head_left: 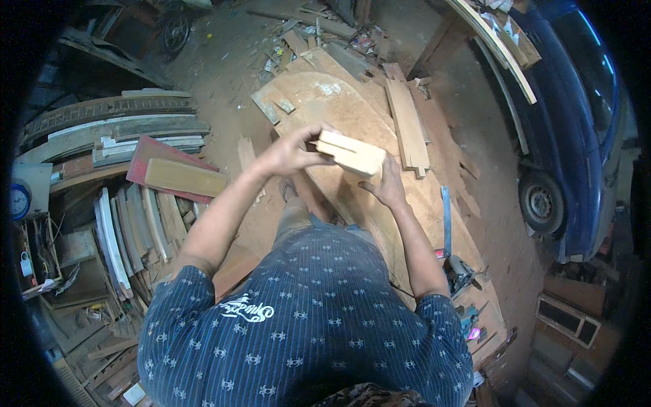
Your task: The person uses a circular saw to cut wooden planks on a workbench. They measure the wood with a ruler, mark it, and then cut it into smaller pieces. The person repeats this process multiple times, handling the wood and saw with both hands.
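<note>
A short, pale wooden block point(363, 161) with a stepped cut at its left end is held up above the workbench between both hands. My left hand point(298, 150) grips its left end, thumb below and fingers over the top. At the block's right end, my right hand point(388, 184) is closed round the side, its thumb underneath; some of its fingers are hidden behind the wood. Below lies the wooden bench top point(325, 102). Beyond my right hand rests a long plank point(407, 125) with a notched near end.
A blue strip point(446, 220) and a dark tool point(461, 277) lie on the bench's right side. Stacked boards point(129, 136) and a red-edged panel point(183, 178) stand at left. A blue vehicle point(569, 122) is parked at right. Wood scraps point(298, 44) litter the far end.
</note>
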`<state>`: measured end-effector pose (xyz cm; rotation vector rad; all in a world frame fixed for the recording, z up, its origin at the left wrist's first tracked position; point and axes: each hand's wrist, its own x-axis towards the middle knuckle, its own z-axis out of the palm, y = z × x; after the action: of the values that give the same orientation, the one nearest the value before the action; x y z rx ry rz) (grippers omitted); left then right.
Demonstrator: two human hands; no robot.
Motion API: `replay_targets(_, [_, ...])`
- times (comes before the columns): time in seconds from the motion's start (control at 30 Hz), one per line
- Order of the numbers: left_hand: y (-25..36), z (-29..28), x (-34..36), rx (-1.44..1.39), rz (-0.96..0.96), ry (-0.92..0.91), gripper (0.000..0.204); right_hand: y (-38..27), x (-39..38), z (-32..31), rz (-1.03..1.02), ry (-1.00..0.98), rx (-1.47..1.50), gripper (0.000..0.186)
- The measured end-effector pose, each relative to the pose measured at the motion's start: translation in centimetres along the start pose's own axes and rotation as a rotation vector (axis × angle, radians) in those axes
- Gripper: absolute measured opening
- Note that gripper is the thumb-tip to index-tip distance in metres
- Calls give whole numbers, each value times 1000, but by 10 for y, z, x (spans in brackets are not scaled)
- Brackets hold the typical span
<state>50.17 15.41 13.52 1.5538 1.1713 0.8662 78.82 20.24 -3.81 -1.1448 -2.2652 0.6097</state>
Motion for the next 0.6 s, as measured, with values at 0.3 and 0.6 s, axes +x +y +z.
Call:
replay_targets(0.3, [-109, -86, -58, -226, -493, 734, 83, -49, 11, 49, 247, -318, 218, 63])
replay_targets(0.6, [-248, 30, -303, -294, -1095, 615, 95, -31, 37, 189, 377, -461, -8, 48])
